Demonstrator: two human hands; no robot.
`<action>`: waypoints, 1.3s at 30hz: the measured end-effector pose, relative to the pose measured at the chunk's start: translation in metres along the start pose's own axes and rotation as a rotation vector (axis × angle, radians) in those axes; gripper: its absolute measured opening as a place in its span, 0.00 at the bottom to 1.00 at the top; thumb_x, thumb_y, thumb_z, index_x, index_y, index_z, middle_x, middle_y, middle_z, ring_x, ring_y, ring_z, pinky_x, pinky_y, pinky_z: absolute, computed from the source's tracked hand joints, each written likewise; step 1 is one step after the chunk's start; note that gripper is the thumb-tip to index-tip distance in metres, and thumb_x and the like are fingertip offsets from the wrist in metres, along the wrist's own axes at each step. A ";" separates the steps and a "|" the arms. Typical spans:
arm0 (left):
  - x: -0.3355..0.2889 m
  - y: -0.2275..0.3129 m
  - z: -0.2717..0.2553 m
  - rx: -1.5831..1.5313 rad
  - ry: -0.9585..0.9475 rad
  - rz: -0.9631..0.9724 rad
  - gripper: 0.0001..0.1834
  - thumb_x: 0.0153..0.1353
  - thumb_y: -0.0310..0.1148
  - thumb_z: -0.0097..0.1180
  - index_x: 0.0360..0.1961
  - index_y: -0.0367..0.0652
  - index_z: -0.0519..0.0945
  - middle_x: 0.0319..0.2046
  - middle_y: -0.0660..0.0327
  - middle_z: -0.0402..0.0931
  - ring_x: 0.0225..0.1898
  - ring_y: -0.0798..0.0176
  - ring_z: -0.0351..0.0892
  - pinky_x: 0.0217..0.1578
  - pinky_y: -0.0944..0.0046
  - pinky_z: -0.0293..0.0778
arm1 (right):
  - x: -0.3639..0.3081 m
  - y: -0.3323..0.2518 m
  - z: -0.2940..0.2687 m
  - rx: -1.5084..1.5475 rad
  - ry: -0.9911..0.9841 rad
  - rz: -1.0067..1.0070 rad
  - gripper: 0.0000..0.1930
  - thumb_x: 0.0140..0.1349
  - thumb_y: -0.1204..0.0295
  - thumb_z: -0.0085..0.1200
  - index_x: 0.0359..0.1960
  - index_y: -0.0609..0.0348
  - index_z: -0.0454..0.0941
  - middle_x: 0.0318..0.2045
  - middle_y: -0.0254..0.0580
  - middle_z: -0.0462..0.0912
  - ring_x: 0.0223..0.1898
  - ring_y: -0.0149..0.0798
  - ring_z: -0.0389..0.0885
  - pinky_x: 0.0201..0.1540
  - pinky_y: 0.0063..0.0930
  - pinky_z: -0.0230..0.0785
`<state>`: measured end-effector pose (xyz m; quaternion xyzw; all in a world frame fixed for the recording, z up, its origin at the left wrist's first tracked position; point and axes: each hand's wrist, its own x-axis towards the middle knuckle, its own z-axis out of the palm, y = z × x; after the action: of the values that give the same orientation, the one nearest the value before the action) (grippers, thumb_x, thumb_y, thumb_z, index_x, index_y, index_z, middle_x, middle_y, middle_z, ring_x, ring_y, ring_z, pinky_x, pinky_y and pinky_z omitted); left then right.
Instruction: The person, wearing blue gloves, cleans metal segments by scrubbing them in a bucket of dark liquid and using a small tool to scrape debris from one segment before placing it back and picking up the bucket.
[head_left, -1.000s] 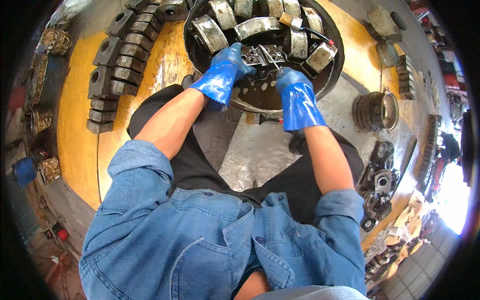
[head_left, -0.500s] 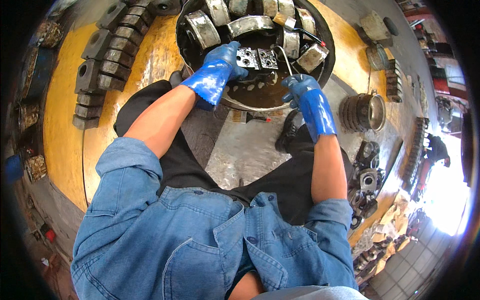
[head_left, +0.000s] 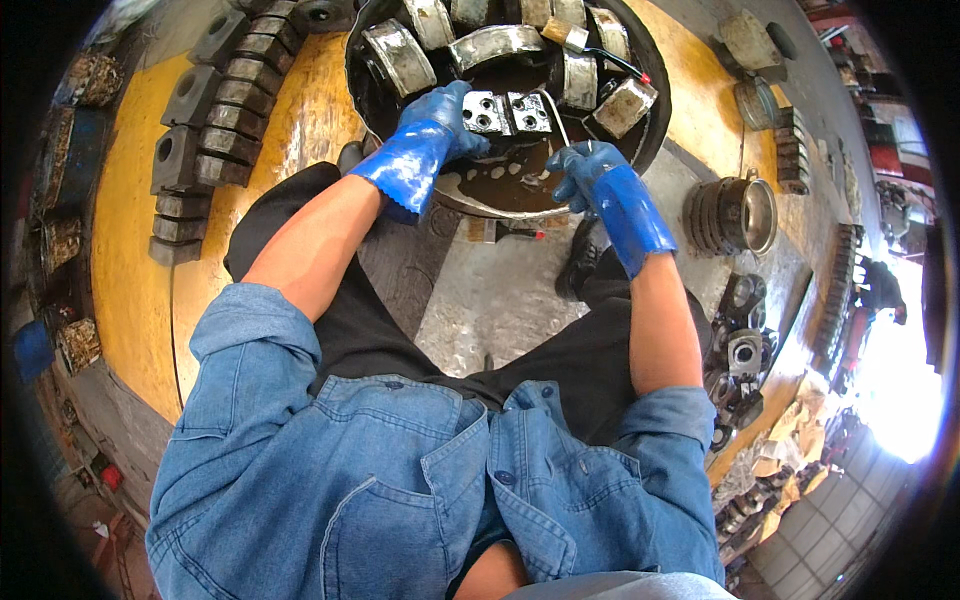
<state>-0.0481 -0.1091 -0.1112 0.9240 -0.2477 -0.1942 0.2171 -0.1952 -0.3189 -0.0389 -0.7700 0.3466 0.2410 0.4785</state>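
Observation:
Blue rubber gloves cover both hands. My left hand point(head_left: 440, 118) is closed on the left side of a shiny wet metal block point(head_left: 485, 113) with several round holes and a dark groove across its middle. It is held over a round dark basin point(head_left: 656, 140) with murky brown liquid in it. My right hand point(head_left: 588, 176) is closed round a thin, bent metal rod point(head_left: 557, 122). The rod's upper end reaches the block's right edge; whether it touches is hard to tell. Several curved metal pieces point(head_left: 497, 48) stand in the basin behind the block.
A paintbrush point(head_left: 566, 36) lies across the basin's metal pieces; another brush point(head_left: 484, 231) is on the floor before it. Rows of metal blocks point(head_left: 238, 115) line the left. Stacked rings point(head_left: 735, 215) and dark machine parts point(head_left: 745, 350) sit at the right.
The block has shifted slightly left with my left hand, and its face shows brighter. My right hand and the rod have also moved a little left and up.

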 end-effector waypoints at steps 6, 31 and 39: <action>0.006 -0.009 0.004 -0.002 0.005 0.041 0.52 0.43 0.47 0.84 0.70 0.48 0.73 0.60 0.50 0.81 0.63 0.46 0.80 0.64 0.51 0.76 | 0.011 0.015 -0.013 -0.321 0.185 -0.087 0.11 0.72 0.68 0.55 0.47 0.57 0.87 0.32 0.44 0.89 0.25 0.39 0.87 0.26 0.33 0.76; 0.000 0.004 -0.002 0.051 0.000 -0.002 0.49 0.43 0.49 0.84 0.67 0.49 0.75 0.59 0.52 0.82 0.62 0.46 0.80 0.63 0.50 0.76 | 0.009 0.011 -0.023 -0.563 0.292 -0.092 0.14 0.61 0.63 0.61 0.43 0.59 0.88 0.42 0.59 0.88 0.45 0.59 0.88 0.50 0.47 0.80; 0.006 -0.003 0.004 0.022 -0.008 0.034 0.50 0.44 0.48 0.83 0.68 0.48 0.74 0.58 0.50 0.83 0.62 0.45 0.81 0.63 0.49 0.76 | -0.007 0.008 -0.041 -0.326 0.138 0.011 0.16 0.72 0.58 0.54 0.48 0.55 0.86 0.33 0.46 0.90 0.36 0.41 0.89 0.43 0.38 0.80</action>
<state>-0.0441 -0.1117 -0.1174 0.9213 -0.2664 -0.1912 0.2091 -0.2041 -0.3566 -0.0214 -0.8501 0.3391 0.2430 0.3213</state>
